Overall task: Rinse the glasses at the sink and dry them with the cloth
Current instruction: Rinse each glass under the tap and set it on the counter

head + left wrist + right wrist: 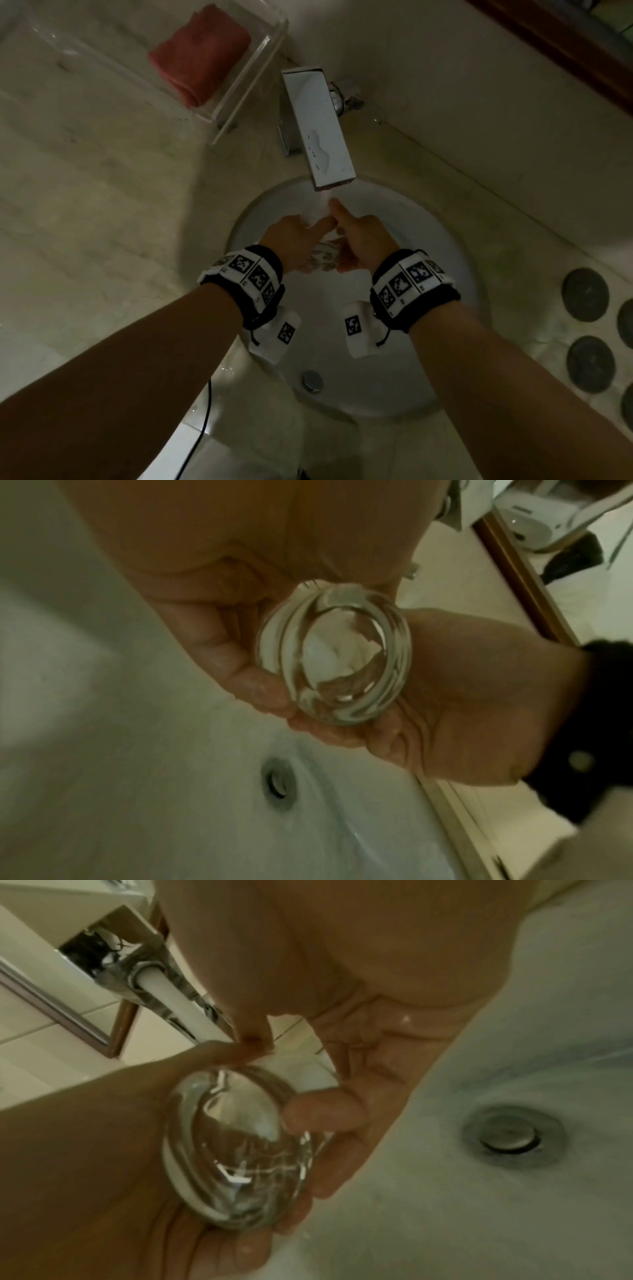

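Gripping one clear glass [334, 658] with both hands' curled fingers [219, 653], tap [318, 126] water running, over the sink [411, 359]

The sink [428, 246] is sitting at the centre of the head view, with the tap [318, 126] reaching over its upper rim. Both hands, the left hand [291, 243] and the right hand [363, 240], are meeting just below the spout, with the glass [323, 258] lying between them. The drain [312, 381] is lying lower in the basin. The cloth [200, 51] is resting in a tray [239, 89] at upper left. Round discs [585, 294] are lining the right edge.
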Available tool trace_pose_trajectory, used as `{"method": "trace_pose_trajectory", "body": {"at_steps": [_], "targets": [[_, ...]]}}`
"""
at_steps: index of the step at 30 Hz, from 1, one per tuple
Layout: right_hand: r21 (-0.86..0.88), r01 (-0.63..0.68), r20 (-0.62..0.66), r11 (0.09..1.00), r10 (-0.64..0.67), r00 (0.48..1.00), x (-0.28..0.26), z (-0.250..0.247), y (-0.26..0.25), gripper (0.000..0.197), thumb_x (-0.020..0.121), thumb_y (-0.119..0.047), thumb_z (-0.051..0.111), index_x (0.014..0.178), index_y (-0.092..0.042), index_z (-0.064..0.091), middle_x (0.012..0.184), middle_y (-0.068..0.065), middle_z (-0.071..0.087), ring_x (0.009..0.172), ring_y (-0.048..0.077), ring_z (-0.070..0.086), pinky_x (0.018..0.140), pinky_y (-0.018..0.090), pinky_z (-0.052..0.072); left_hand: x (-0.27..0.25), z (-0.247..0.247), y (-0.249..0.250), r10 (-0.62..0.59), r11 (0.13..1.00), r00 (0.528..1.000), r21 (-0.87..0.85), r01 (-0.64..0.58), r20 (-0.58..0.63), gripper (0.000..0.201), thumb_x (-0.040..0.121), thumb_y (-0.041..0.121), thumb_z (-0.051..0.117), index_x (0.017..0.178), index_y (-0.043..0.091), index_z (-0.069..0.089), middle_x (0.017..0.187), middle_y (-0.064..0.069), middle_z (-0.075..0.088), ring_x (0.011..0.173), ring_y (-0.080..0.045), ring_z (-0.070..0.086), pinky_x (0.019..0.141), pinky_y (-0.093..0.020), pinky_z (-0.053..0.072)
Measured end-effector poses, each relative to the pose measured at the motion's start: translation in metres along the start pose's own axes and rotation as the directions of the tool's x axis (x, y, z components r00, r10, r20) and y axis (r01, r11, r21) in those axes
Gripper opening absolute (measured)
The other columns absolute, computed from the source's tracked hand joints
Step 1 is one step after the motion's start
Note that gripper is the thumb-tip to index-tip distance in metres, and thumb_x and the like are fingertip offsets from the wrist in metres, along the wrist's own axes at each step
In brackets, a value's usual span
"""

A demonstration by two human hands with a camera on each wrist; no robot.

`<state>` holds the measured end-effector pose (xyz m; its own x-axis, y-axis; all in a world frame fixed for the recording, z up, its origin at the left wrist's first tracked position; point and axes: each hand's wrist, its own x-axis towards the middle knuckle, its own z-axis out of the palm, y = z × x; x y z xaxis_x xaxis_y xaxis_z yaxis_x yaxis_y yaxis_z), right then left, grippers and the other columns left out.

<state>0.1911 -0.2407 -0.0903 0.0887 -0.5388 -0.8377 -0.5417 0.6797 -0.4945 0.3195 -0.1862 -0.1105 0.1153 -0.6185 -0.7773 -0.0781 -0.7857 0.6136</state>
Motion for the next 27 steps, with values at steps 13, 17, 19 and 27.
{"method": "trace_pose_trajectory", "body": {"at_steps": [13,17,19,27], "targets": [[0.05,0.139,-0.003,0.989,-0.139,0.99,-0.02,-0.006,0.002,0.031,0.099,-0.042,0.06,0.092,-0.013,0.067,0.102,0.009,0.071,0.096,0.029,0.07,0.089,0.043,0.06,-0.016,-0.007,0.021,0.013,0.967,0.999,-0.255,-0.002,0.042,0.034,0.092,0.043,0.066,0.103,0.011,0.069,0.106,-0.012,0.072,0.094,-0.031,0.072,0.082,-0.052,0.061],[0.018,0.123,-0.05,0.992,-0.122,0.991,-0.027,-0.005,0.01,0.044,0.097,-0.051,0.058,0.086,-0.01,0.07,0.089,0.013,0.075,0.091,0.039,0.074,0.091,0.052,0.059,-0.018,-0.008,0.021,-0.027,0.982,0.996,-0.183,0.042,0.087,0.056,0.085,0.052,0.071,0.107,0.001,0.069,0.103,-0.015,0.074,0.089,-0.028,0.074,0.074,-0.047,0.063],[-0.003,0.078,-0.077,0.997,-0.078,0.994,-0.033,-0.007,0.017,0.059,0.096,-0.056,0.056,0.094,0.001,0.072,0.086,0.02,0.077,0.084,0.037,0.075,0.089,0.049,0.06,-0.019,-0.008,0.018,-0.058,0.992,0.993,-0.105,0.069,0.101,0.066,0.08,0.06,0.07,0.1,-0.003,0.072,0.094,-0.018,0.075,0.084,-0.028,0.074,0.073,-0.045,0.063],[0.127,-0.069,-0.123,0.989,0.085,0.989,-0.071,-0.03,0.065,0.068,0.094,-0.063,0.054,0.095,0.004,0.066,0.067,0.016,0.075,0.063,0.028,0.076,0.072,0.037,0.065,-0.033,0.03,0.01,-0.075,0.989,0.968,0.141,0.042,0.241,0.082,0.068,0.076,0.069,0.093,-0.001,0.075,0.087,-0.018,0.077,0.084,-0.032,0.075,0.078,-0.048,0.062]]}}
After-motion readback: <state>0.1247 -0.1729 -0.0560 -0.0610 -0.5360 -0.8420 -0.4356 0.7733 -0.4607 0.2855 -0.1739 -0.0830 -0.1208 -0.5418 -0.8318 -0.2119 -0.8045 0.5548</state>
